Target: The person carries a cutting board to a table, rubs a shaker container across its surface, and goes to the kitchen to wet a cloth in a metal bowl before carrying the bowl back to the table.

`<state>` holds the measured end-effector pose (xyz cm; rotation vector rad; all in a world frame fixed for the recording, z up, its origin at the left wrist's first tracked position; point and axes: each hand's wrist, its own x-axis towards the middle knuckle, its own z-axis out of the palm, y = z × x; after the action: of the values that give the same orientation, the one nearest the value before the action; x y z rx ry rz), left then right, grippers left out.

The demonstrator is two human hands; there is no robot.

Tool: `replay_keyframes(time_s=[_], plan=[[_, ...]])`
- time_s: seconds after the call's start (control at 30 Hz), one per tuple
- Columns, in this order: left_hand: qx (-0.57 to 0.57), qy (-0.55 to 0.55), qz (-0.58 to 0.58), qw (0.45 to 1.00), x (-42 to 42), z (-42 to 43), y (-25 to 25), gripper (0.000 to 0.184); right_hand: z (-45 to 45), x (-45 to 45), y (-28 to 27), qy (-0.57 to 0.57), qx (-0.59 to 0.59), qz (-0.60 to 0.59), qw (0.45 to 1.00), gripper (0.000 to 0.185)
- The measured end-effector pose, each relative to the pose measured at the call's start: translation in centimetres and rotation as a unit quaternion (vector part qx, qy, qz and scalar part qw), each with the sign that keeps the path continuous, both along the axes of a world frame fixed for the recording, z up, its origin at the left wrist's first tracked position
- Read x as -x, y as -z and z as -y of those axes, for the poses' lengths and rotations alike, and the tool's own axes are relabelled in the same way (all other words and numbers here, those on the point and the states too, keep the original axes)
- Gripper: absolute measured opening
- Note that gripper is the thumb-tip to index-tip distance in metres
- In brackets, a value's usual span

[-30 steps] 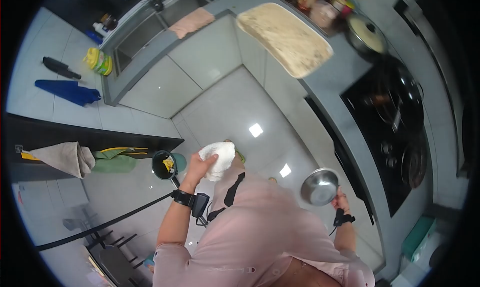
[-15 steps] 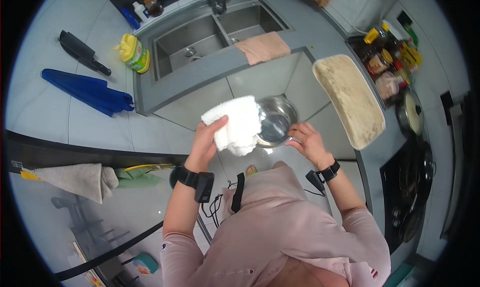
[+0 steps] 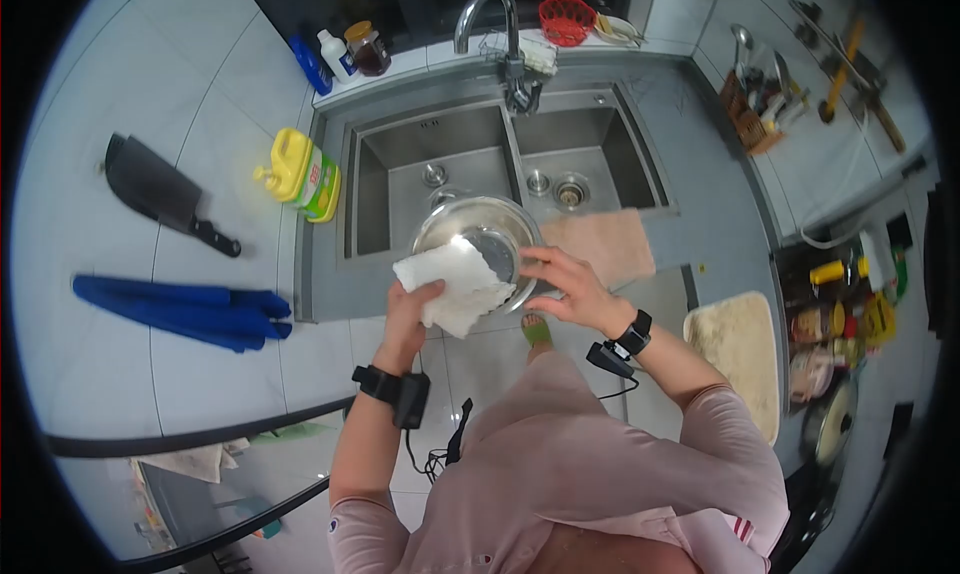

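Observation:
My left hand (image 3: 407,316) grips a folded white cloth (image 3: 455,282), thumb on top, in front of the sink. Behind and partly under the cloth is a shiny metal bowl (image 3: 478,214), near the front edge of the double sink (image 3: 510,124). My right hand (image 3: 570,289) is at the bowl's right rim, its fingers curved and touching or holding the edge. The cloth covers the bowl's lower left part.
A yellow bottle (image 3: 307,176) stands left of the sink, under the faucet's (image 3: 515,74) left side. A pink cloth (image 3: 603,246) lies on the right front counter. A cleaver (image 3: 165,189) and blue cloth (image 3: 185,309) hang at left; a cutting board (image 3: 735,354) is at right.
The view has turned and moved toward the sink. The bowl, first far right of the cloth, is now beside and partly behind it, both still with my hands.

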<state>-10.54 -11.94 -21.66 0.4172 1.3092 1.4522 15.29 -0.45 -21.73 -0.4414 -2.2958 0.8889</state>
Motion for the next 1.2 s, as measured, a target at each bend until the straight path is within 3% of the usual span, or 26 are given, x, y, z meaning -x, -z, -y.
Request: replay_keyframes(time_s=[0.1, 0.13, 0.2, 0.27, 0.37, 0.4, 0.47, 0.57, 0.67, 0.97, 1.2], plan=[[0.029, 0.003, 0.110, 0.994, 2.5, -6.5, 1.7, 0.048, -8.9, 2.2, -0.3, 0.057, 0.026, -0.100, 0.993, 0.037], [0.033, -0.015, 0.087, 0.996, 2.9, -8.5, 1.5, 0.049, -12.0, 2.7, -0.7, 0.100, 0.106, -0.078, 0.986, 0.034], [0.043, -0.054, 0.041, 0.997, 3.3, -12.6, 1.1, 0.050, -19.1, 4.3, 0.6, 0.194, 0.159, -0.068, 0.966, 0.034], [0.055, -0.093, 0.010, 0.994, 3.8, -16.3, 0.5, 0.049, -26.9, 5.5, 4.3, 0.252, 0.024, -0.007, 0.967, 0.037], [0.039, -0.129, -0.010, 0.991, 4.5, -20.4, 0.6, 0.046, -33.7, 7.6, 8.1, 0.312, -0.097, 0.029, 0.945, 0.040], [0.038, -0.135, -0.014, 0.990, 4.5, -21.4, 0.4, 0.045, -35.1, 8.2, 8.4, 0.300, -0.086, 0.035, 0.949, 0.041], [0.037, -0.127, -0.020, 0.991, 4.9, -22.8, 0.4, 0.042, -36.5, 8.9, 9.3, 0.281, -0.062, 0.052, 0.956, 0.043], [0.037, -0.130, 0.010, 0.991, 5.0, -24.7, -0.7, 0.039, -35.9, 8.7, 7.8, 0.259, 0.067, 0.147, 0.952, 0.039], [0.028, -0.142, 0.019, 0.989, 5.4, -26.0, -0.7, 0.037, -36.2, 7.9, 10.0, 0.282, -0.042, 0.120, 0.951, 0.030], [0.057, -0.172, 0.023, 0.983, 5.4, -26.6, 1.2, 0.037, -35.6, 7.2, 9.4, 0.261, 0.087, 0.152, 0.949, 0.021], [0.053, -0.196, 0.010, 0.979, 5.3, -25.6, 1.6, 0.039, -34.4, 7.5, 11.3, 0.246, 0.135, 0.062, 0.958, 0.043]])
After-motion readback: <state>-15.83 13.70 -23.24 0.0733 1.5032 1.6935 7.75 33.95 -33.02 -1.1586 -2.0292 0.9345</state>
